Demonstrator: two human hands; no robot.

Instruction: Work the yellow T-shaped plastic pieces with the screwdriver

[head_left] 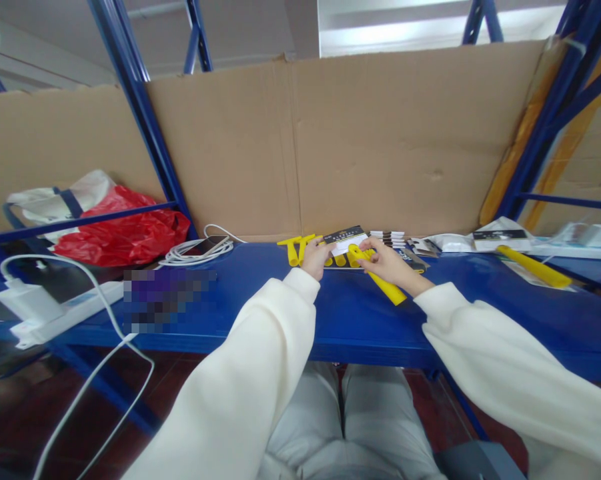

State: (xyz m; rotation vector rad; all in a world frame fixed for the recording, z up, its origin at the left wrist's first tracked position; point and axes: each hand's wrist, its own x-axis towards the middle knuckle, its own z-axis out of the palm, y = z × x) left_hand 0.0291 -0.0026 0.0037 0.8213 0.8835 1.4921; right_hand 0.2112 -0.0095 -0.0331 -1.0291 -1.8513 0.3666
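Note:
In the head view my left hand [317, 257] has its fingers closed on the left end of a black-and-white printed card [347, 241]. My right hand [384, 261] pinches a yellow tool with a tubular handle [389, 291]; its handle slants down to the right over the table. The tool's upper end is close to the card, and I cannot tell whether they touch. Several more yellow pieces [293, 253] of like shape lie beside my left hand and behind the card. White-and-black folded packs [389, 237] are stacked beyond my right hand.
Blue table [270, 300] with a cardboard wall [380, 133] behind it. On the left are a red plastic bag [125, 223], a coiled white cable [197, 252] and a power strip [70, 313]. Another yellow tool [535, 268] and white packets [450, 243] lie on the right.

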